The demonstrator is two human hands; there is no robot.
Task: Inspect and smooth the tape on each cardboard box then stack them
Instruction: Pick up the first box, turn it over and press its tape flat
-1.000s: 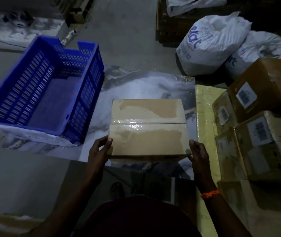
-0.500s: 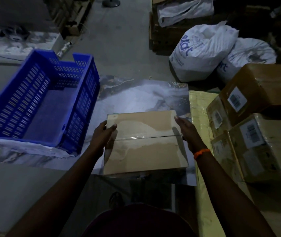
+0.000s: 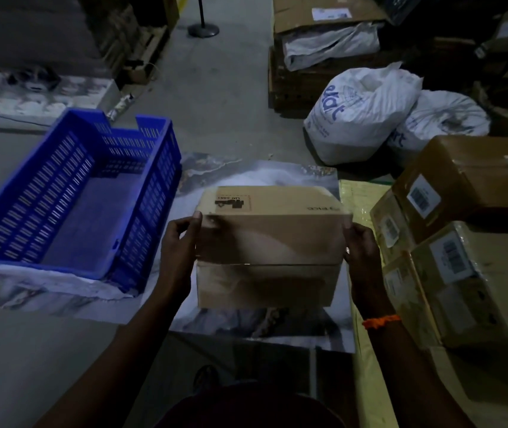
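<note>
So the cardboard box (image 3: 269,242) was held up between both hands, above a glossy marble-patterned sheet (image 3: 246,171) on the floor. The left hand (image 3: 178,242) gripped its left end, thumb hooked over the top edge and the other fingers curled along the side. The right hand (image 3: 360,245) clamped the opposite end, though most of its fingertips were hidden behind the box. It was plain brown cardboard, rectangular with slightly soft corners, and tipped so two faces showed. A straight seam ran across the near face from one set of fingers to the other. It was too dim to tell how the tape lay on it. Right past the left thumb tip there was a blocky black printed mark with upside-down lettering, and some faint print sat near the right fingertips. Out beyond the left knuckles sat a blue crate (image 3: 70,193), hard plastic with slotted walls. Beyond the right knuckles was a stack of boxes (image 3: 462,242), shiny with wrap and carrying barcode labels, sitting on a crinkly yellow sheet (image 3: 354,193). Farther out from the right fingers slumped two white woven sacks (image 3: 360,115). An orange band (image 3: 380,321) circled the right wrist.
</note>
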